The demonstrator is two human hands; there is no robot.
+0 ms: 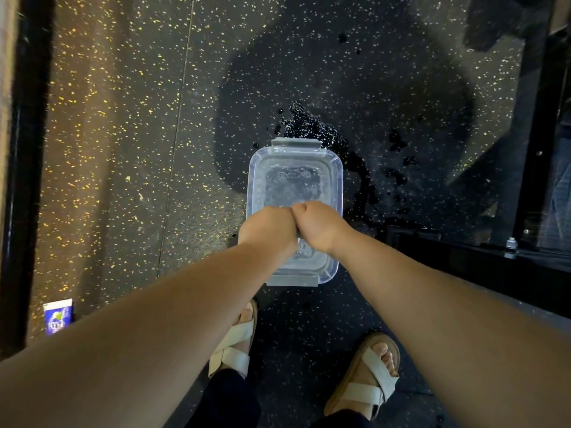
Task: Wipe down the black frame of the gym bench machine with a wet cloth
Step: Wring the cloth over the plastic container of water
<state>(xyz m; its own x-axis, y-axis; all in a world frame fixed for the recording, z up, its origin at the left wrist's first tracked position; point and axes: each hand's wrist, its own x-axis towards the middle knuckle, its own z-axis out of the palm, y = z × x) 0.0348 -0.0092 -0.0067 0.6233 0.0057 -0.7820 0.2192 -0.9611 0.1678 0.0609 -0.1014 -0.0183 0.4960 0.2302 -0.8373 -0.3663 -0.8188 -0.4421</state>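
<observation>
Far left: black upright edge (23, 180) running top to bottom of view. Beside it on the speckled rubber floor (123, 149), a small blue-and-white packet (58, 316), near your left forearm.

Centre: clear plastic container (295, 211) on the floor, long axis pointing away from you, grey clip tabs at near and far ends. Water inside, surface rippled.

Your left hand (267, 231) and right hand (318, 227) are above the container's near half, knuckles touching, both fisted with fingers curled under. The cloth itself is hidden; can't tell its shape, colour or which way it lies, and can't tell what the fists hold.

Wet splash patch (336, 149) on the floor at the container's far right corner, droplets scattered right of it.

Right: black frame of the gym bench machine (494, 264), a low bar running left-right with a bolt (511, 244) on it, and an upright post rising at far right.

Bottom: your feet in beige strapped sandals (364, 375).
</observation>
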